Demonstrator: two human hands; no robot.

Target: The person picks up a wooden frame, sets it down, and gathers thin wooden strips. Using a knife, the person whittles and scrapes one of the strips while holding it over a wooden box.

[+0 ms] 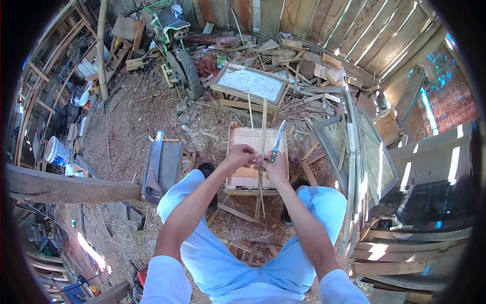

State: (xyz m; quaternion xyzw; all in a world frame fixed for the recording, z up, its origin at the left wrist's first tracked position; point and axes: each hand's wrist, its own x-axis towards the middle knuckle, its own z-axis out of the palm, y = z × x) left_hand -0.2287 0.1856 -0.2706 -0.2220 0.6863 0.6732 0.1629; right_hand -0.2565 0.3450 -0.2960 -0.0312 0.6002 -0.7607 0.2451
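Between my knees stands a low wooden box-like stand (244,137) with a pale plank top. Above it, my right hand (276,167) is closed around the dark handle of a knife (280,136), its blade pointing up and away. Two long, thin wooden strips (264,124) run lengthwise between my hands and cross near the fingers. My left hand (240,157) has its fingertips pinched at the slimmer strip (251,117). Which fingers of the right hand also touch the strips is hard to make out.
A handsaw (153,175) rests against a small box (173,161) at left. A white-topped wooden frame (250,83) lies ahead, near scrap wood and a motorbike wheel (188,76). Slatted panels (372,152) lean at right. A thick beam (76,186) juts in from the left.
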